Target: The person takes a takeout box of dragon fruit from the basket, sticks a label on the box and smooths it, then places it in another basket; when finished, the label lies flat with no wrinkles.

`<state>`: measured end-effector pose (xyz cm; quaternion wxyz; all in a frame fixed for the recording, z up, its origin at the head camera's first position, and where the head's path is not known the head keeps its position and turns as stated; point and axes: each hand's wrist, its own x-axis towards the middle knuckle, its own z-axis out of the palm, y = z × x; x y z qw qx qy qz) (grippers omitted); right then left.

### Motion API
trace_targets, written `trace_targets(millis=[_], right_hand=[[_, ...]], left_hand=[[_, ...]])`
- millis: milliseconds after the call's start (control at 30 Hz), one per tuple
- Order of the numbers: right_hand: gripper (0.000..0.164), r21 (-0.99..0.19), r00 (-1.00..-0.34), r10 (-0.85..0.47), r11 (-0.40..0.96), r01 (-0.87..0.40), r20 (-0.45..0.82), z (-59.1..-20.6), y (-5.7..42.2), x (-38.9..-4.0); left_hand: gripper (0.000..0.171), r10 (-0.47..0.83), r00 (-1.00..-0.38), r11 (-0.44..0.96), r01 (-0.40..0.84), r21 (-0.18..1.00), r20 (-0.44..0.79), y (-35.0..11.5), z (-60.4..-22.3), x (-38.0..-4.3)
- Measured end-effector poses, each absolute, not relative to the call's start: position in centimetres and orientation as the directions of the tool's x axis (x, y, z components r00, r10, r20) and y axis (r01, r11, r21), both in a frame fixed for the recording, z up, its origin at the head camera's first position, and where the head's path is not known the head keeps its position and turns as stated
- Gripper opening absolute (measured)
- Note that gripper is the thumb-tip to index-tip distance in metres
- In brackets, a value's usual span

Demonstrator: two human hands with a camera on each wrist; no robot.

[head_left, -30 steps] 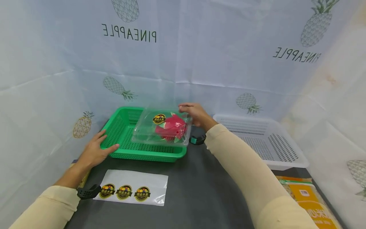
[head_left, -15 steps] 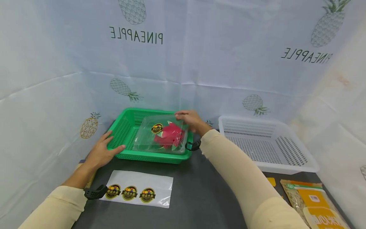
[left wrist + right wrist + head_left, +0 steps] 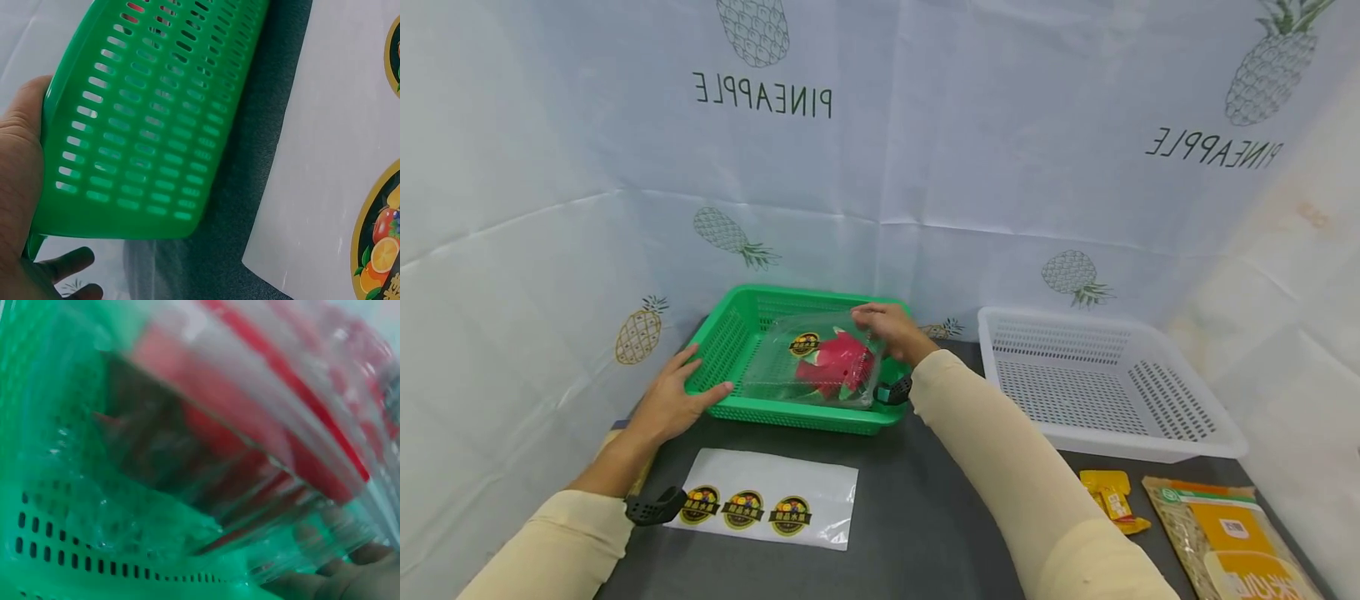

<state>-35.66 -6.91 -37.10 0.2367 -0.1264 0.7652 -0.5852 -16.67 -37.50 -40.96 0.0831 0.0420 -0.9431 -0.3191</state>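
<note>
A clear plastic box [image 3: 772,367] sits tilted inside the green basket [image 3: 797,414]. Through its lid shows a red dragon fruit [image 3: 838,360], and a round black-and-gold sticker [image 3: 805,344] is on top. My right hand [image 3: 891,331] grips the box by its right end; in the blurred right wrist view, fingers [image 3: 337,581] lie under its edge. My left hand [image 3: 672,402] rests at the basket's near left corner, thumb by the front rim and fingers spread along the left side. In the left wrist view, the thumb [image 3: 28,103] touches the basket's outer rim.
A white sheet with three round stickers [image 3: 775,467] lies before the basket. To the right stands a white basket [image 3: 1120,442], with a small yellow packet [image 3: 1108,497] and a bag of grain [image 3: 1232,533] in front. Fabric walls [image 3: 925,150] enclose the back and sides.
My right hand has brought the box down from above the green basket into it, shifting slightly left. The left hand keeps its place at the basket's corner. The head view has turned a little left.
</note>
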Motion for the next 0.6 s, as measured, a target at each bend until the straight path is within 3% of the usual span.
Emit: trace_targets(millis=[233,600], right_hand=[[0.042,-0.927,-0.846,-0.484,0.372,0.035,-0.226,-38.0,-7.8,-35.0],[0.076,-0.914,-0.784,-0.521,0.380,0.141,-0.337,-38.3,-8.6,-34.2]], left_hand=[[0.090,-0.136,-0.983,0.792,-0.032,0.610,0.125,-37.3,-40.9,-16.8],[0.090,-0.141,-0.982,0.792,-0.034,0.610,0.128,-37.4,-40.9,-16.7]])
